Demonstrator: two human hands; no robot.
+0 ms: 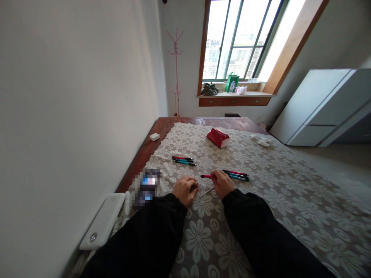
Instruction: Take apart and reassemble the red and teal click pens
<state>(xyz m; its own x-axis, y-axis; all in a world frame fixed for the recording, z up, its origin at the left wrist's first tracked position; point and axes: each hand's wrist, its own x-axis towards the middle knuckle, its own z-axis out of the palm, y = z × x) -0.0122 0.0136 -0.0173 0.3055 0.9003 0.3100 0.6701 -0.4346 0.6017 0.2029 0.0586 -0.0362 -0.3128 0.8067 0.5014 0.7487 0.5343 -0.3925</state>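
My right hand (223,183) is closed round a red pen (205,176), whose end sticks out to the left of the fingers. My left hand (184,190) is curled at the near left, fingertips together; a small dark bit shows at them, too small to name. Between the hands a thin whitish stick (207,190) slants over the tablecloth, close below the right hand. Beyond the left hand lies a group of red and blue pens (184,161) with black grips. Another group of red and blue pens (237,176) lies just right of my right hand.
A flowered cloth (199,237) covers the wooden table (162,127). A red tissue pack (218,138) lies farther back, crumpled white tissues (262,141) to its right. On the left are a small white box (154,136), a blurred-out device (147,189) and a long white case (102,222) by the wall.
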